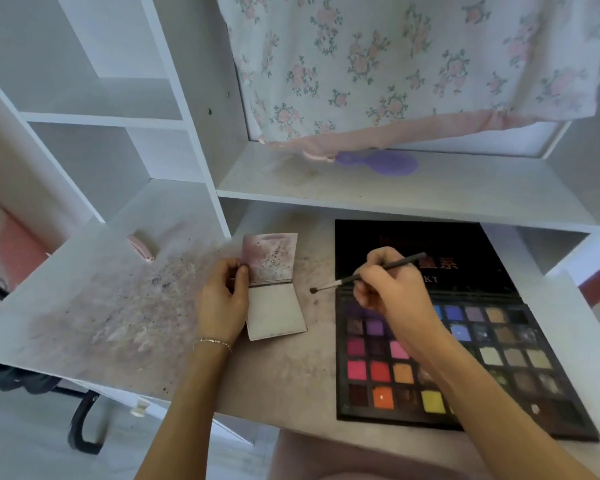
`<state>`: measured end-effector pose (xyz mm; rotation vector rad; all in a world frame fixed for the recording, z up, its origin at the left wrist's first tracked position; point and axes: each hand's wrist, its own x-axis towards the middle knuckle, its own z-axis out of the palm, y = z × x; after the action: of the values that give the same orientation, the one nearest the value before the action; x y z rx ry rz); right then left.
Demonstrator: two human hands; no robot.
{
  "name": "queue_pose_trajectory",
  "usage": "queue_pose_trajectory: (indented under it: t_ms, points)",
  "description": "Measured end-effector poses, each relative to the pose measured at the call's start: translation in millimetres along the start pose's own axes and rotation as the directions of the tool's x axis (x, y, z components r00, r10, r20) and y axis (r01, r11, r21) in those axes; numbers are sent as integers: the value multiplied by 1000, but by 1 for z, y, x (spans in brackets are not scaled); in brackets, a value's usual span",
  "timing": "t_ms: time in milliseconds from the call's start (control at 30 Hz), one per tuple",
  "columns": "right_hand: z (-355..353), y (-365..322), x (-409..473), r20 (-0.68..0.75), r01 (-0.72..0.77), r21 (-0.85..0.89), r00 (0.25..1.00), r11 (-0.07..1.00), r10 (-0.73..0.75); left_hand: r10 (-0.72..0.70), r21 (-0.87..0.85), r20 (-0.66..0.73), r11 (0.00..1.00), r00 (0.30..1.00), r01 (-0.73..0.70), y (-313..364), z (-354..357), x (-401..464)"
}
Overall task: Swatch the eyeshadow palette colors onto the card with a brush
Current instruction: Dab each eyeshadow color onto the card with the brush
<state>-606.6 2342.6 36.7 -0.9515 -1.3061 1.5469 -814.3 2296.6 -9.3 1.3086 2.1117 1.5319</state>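
right hand pinches thin brush (soft tip) beside dusty folded card.

Soft, even daylight with faint shadows, slight overall blur, and wide-angle bending at the edges.

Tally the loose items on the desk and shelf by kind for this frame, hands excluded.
Eyeshadow palette: 1
Brush, held in the right hand: 1
Folded card, held by the left hand: 1
Purple hairbrush on the shelf: 1
Pink object, unclear: 1
Total: 5
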Motion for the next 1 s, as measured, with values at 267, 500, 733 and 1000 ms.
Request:
queue_pose_trajectory:
  t_ms: [267, 500, 733, 1000]
  points:
    - [-61, 10, -50, -116, 242, -187, 957, 952, -266, 39, -26, 71, 999, 997, -38, 23, 30, -30]
    - [-80, 12, -62, -188, 271, -297, 924, 916, -334, -10, -70, 75, 997, 997, 15, 40, 53, -38]
    - [-77, 13, -44, -130, 223, -244, 957, 944, -260, 0, -72, 86, 997, 996, 7, 42, 65, -40]
    - [-54, 15, -19, -103, 141, -250, 980, 958, -171, 55, -77, 219, 996, 974, -39, 37, 46, -27]
